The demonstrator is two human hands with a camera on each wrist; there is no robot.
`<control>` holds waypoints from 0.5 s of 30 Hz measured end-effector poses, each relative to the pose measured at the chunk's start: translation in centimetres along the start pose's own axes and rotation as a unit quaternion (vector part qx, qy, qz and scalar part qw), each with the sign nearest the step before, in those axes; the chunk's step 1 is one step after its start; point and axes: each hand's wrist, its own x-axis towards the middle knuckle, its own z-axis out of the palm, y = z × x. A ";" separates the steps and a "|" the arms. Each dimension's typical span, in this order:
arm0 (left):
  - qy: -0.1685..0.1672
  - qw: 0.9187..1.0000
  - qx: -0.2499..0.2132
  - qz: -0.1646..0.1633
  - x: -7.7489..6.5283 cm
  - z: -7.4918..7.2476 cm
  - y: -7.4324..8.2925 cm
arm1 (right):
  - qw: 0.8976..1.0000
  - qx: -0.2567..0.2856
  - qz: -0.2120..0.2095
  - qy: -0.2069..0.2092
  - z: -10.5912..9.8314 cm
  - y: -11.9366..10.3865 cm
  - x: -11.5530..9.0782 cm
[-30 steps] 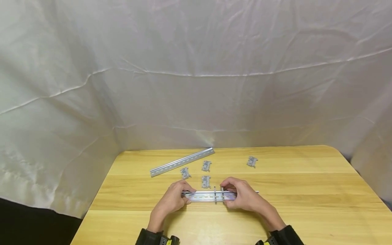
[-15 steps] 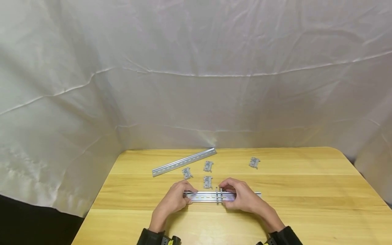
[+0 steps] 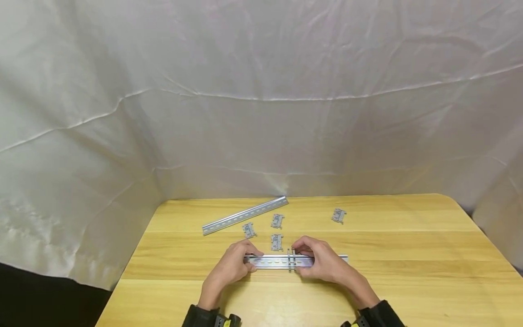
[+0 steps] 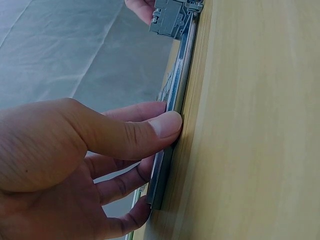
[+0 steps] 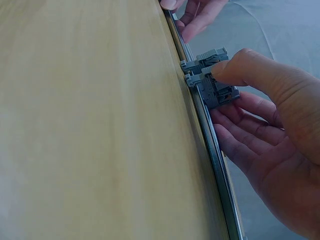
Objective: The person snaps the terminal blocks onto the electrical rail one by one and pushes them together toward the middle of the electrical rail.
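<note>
Ref. head view: I hold the rail [image 3: 269, 266] crosswise over the table [image 3: 408, 254], lower ctr of frame, slotted face up. My L hand [image 3: 232, 263] grips the rail near its left end, fingers closed to approx. rail width: thumb on near edge, fingers bent behind far edge (cf. left wrist view).

My R hand [image 3: 320, 262] is part-closed, thumb in front, fingers behind, pinching the right block [image 3: 294, 260], which is fitted across the rail, R of frame ctr. The left block [image 3: 289, 260] is also fitted across the rail, just beside it, approx. parallel. Rail's far right end shows past my R hand.

Loose blocks, 4 pcs., lie flat: 1st block [image 3: 249, 230] & 2nd block [image 3: 277, 221] above the rail, L & ctr; 3rd block [image 3: 276, 242] nearest the rail; 4th block [image 3: 338, 215] well apart, R of ctr. Second rail [image 3: 245, 215] lies diag., upper L of tabletop, rising to R. Pale cloth [image 3: 261, 127] fills upper frame. Black cuffs [image 3: 200, 316] at btm. edge.
</note>
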 end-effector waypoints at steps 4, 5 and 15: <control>-0.001 1.000 -0.002 0.002 0.0 0.0 -0.1 | 1.000 0.012 0.000 -0.012 -0.3 0.0 -0.1; -0.003 1.000 -0.004 0.003 0.0 0.0 -0.1 | 1.000 0.023 0.002 -0.018 -0.6 0.0 -0.2; -0.006 1.000 -0.004 -0.001 0.1 -0.1 -0.1 | 0.990 -0.104 -0.017 0.089 -7.7 3.0 0.4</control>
